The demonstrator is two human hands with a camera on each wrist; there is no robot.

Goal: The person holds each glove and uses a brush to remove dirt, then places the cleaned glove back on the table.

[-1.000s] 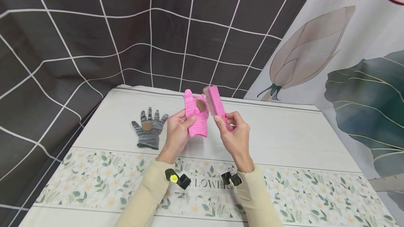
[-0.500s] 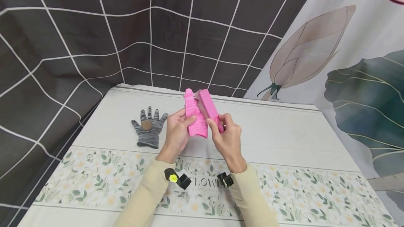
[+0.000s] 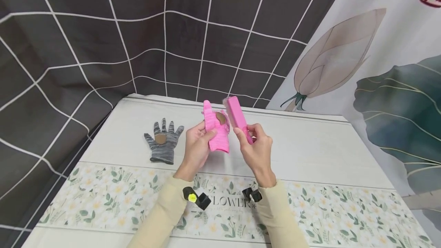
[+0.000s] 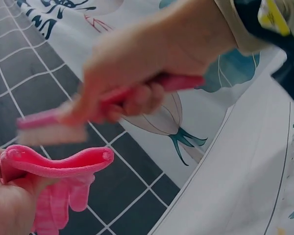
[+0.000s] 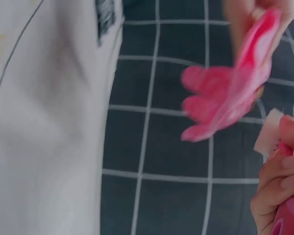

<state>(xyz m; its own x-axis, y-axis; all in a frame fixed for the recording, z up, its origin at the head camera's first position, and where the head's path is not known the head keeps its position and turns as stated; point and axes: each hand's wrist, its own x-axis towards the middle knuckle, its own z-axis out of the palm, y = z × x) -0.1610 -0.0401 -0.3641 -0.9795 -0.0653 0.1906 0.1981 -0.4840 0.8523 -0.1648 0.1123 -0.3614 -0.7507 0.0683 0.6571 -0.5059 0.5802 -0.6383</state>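
Note:
My left hand (image 3: 197, 144) grips a pink striped knit glove (image 3: 218, 141) above the table, thumb across its front. A brown round patch (image 3: 221, 118) shows on the glove; in the left wrist view its cuff (image 4: 63, 169) gapes towards the camera. My right hand (image 3: 256, 148) holds a pink brush (image 3: 237, 112) by the handle. Pale bristles (image 4: 51, 134) face the glove, and in the head view a small gap parts them from it. In the right wrist view, fingers (image 5: 279, 183) wrap the brush handle.
A grey striped glove (image 3: 162, 144) with a brown patch lies flat on the white table (image 3: 310, 148), left of my hands. A floral printed band (image 3: 113, 198) crosses the cloth nearer me. Behind the table hangs a dark checked curtain (image 3: 182, 49), with a leaf-printed one (image 3: 339, 56) at right.
The brush came left against the pink glove half a second ago, then moved back right, away from it. The left hand and glove have shifted slightly. The grey glove stays put.

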